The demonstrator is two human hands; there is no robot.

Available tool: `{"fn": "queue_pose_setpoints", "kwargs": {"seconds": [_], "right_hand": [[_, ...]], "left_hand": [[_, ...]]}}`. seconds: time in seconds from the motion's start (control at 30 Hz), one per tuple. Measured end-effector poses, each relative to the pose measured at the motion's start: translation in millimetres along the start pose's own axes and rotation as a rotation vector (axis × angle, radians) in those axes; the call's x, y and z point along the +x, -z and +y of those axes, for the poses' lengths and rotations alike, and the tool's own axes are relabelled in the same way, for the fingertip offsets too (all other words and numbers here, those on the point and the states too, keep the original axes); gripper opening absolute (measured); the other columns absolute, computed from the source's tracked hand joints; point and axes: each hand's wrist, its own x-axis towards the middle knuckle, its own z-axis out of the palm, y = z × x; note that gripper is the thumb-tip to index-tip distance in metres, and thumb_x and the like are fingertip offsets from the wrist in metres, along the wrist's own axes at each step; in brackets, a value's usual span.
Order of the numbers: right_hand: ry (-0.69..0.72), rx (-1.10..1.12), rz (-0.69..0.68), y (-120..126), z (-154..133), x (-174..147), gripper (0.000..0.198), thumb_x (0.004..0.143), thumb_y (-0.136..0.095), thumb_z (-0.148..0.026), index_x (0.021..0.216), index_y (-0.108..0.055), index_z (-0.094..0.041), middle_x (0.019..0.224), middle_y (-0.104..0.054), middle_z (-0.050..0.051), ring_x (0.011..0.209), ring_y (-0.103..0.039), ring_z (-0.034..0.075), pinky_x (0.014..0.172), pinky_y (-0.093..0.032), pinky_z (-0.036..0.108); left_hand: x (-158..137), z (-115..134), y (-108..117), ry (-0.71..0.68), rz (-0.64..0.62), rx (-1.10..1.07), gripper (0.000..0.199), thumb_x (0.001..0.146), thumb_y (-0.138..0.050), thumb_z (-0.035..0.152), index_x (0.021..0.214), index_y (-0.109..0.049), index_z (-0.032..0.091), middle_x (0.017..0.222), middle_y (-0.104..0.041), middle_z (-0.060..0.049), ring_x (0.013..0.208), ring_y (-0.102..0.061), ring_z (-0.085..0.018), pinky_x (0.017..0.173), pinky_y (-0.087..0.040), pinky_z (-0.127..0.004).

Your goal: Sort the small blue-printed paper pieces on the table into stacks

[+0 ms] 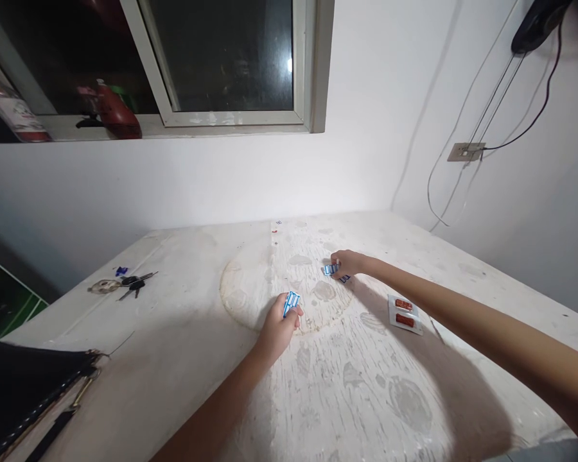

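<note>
Near the middle of the pale table, my left hand (282,316) is closed around a small white piece with blue printed outlines (291,304), held upright between thumb and fingers. Farther off and to the right, my right hand (349,262) pinches a similar small blue-and-white piece (331,270) close to the tabletop. Another blue-marked bit (345,279) shows just under the right hand's fingers; whether it is touched or lies on the table I cannot tell. Below my right forearm lies a blister pack (405,315) with two reddish-brown pieces in it.
On the left of the table (313,391) lie a bunch of keys (135,282) and a small blue object (121,271). A black zipped bag (29,391) covers the near left corner. Bottles, one of them red (118,112), stand on the windowsill. Cords hang from a wall socket (466,152).
</note>
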Motion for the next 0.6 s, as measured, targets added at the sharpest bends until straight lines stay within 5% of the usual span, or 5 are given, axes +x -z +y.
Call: {"fn": "queue_pose_setpoints", "kwargs": {"seconds": [0.3, 0.5, 0.6], "right_hand": [[-0.036, 0.075, 0.076, -8, 1, -3, 0.044, 0.063, -0.066, -0.033, 0.102, -0.057, -0.014, 0.095, -0.063, 0.009, 0.085, -0.059, 0.021, 0.056, -0.038, 0.021], [0.025, 0.128, 0.164, -20, -5, -15, 0.019, 0.070, -0.056, -0.018, 0.087, -0.060, -0.011, 0.087, -0.063, 0.011, 0.077, -0.059, 0.021, 0.056, -0.037, 0.022], [0.084, 0.151, 0.254, -27, -7, -25, 0.031, 0.075, -0.047, -0.012, 0.106, -0.052, -0.009, 0.100, -0.059, 0.015, 0.081, -0.057, 0.020, 0.061, -0.037, 0.024]], "left_hand": [[1, 1, 1, 0.018, -0.003, 0.001, 0.004, 0.069, -0.044, 0.020, 0.070, -0.046, 0.018, 0.053, -0.046, 0.005, 0.047, -0.039, -0.007, 0.047, -0.031, -0.019], [0, 10, -1, 0.016, 0.007, -0.008, 0.009, 0.066, -0.047, 0.025, 0.071, -0.046, 0.018, 0.060, -0.049, 0.004, 0.049, -0.041, -0.008, 0.049, -0.034, -0.021], [0, 13, 0, 0.041, 0.006, 0.029, 0.008, 0.067, -0.047, 0.025, 0.070, -0.046, 0.018, 0.057, -0.048, 0.004, 0.049, -0.042, -0.008, 0.050, -0.034, -0.021]]}}
